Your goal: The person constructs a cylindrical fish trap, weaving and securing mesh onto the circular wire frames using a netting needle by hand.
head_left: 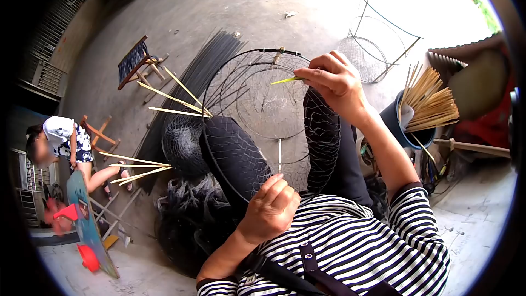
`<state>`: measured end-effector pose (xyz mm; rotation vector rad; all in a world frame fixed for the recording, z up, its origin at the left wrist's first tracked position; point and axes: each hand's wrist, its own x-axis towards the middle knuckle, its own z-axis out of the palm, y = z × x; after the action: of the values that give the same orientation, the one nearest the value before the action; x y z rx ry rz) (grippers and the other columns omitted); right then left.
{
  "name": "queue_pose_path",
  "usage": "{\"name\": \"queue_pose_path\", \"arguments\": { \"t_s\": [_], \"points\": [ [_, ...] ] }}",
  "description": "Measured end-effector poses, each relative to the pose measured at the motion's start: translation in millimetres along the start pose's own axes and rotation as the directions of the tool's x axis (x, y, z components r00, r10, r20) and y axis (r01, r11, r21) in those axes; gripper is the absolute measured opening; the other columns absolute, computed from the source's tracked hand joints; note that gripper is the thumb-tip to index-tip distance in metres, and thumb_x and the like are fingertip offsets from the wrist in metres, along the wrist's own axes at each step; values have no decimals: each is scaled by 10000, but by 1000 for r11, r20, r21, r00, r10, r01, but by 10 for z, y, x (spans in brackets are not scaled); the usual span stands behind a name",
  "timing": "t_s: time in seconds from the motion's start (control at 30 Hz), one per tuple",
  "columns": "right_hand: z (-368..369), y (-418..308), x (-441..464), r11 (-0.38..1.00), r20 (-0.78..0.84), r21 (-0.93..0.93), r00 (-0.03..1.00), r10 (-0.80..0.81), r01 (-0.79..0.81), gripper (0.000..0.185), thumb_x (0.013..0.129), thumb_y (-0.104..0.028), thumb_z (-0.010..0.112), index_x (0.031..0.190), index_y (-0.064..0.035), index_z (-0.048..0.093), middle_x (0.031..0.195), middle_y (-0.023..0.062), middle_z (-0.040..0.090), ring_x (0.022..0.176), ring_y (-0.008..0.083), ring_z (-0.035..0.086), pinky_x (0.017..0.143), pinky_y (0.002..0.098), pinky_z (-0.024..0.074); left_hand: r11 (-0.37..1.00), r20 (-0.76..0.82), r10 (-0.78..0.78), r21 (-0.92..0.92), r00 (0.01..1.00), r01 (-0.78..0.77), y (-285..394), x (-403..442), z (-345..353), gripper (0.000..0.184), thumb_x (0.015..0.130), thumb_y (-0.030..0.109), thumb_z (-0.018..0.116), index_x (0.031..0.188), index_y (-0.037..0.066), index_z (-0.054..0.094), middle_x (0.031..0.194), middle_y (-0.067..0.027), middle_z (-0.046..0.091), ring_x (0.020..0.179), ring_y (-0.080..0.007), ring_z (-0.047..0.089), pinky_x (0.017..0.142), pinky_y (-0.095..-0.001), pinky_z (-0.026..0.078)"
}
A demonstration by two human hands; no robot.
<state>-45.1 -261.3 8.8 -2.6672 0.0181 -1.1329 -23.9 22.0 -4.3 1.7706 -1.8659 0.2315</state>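
Observation:
Across my lap lies a round wire-framed net cage (206, 85) covered in dark mesh. My left hand (271, 208) is closed at its near rim, fingers curled on the frame and netting. A thin pale stick (280, 155) runs up from beside those fingertips; I cannot tell whether it is held. Over the far right side of the hoop, my right hand (334, 82) pinches a slim yellow-green netting needle (286, 80), its tip pointing left. Near that tip, a small light-coloured tie (280, 53) sits on the far rim.
Left of my knee stand a bundle of dark rods (211, 57), bunched netting (189, 145) and several pale sticks (175, 96). A blue bucket of sticks (402, 112) is at right. Beyond are a wire net frame (372, 49), a folding stool (134, 63) and a child (63, 137).

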Motion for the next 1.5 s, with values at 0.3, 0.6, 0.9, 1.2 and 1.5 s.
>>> {"name": "queue_pose_path", "arguments": {
  "t_s": [0.3,0.6,0.9,1.2,1.5],
  "points": [
    [-29,26,62,997,-7,59,999,-41,41,213,763,-131,750,972,-174,741,862,13,609,808,187,570,717,321,497,999,11,-18,-29,1000,19,18,-15,-11,115,685,34,672,800,32,667,849,-54,536,914,-220,563,949,-402,504],
    [12,-5,69,973,-36,228,998,46,-37,300,748,-23,749,1023,-144,739,823,17,613,787,186,574,681,310,475,998,-13,-3,-61,1000,3,56,29,-10,108,680,20,659,788,26,653,817,-64,529,867,-230,574,897,-403,517],
    [3,12,36,920,1,370,990,143,-134,232,732,-48,772,950,-124,750,839,24,629,807,181,608,692,300,529,997,-2,-3,-72,1000,3,48,56,0,114,673,20,657,787,17,651,789,-63,526,857,-235,576,907,-399,509],
    [290,-594,336,907,14,399,990,142,-136,470,770,-172,784,1199,-92,608,1100,151,531,967,298,577,801,404,516,998,0,56,30,998,-56,-11,320,175,57,697,43,616,752,30,607,865,-92,537,919,-262,559,933,-416,457],
    [-98,-453,214,949,-219,-120,924,-312,292,279,735,-174,690,997,-130,607,861,-1,596,865,211,571,832,376,443,803,-105,-138,570,985,174,-237,197,-337,92,708,96,685,769,137,630,1026,8,565,928,-189,487,849,-373,317]
  ]
}}
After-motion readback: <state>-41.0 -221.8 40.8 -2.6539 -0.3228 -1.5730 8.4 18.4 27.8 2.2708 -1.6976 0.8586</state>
